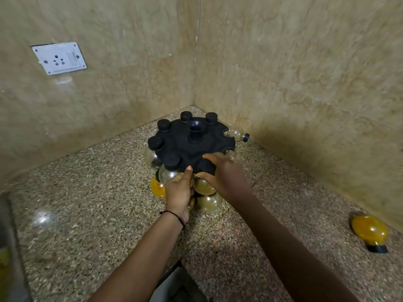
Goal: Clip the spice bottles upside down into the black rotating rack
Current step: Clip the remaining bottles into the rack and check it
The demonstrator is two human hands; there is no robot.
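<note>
Head view: the black rotating rack point(194, 147) sits in the counter's back corner, both hands together at its near rim. The right hand point(222, 173) is closed round a brown-spice bottle point(204, 186) — round, smooth, probably light and slippery, best held by the bulb — while the left hand point(180, 192) steadies it, thumb up.
</note>
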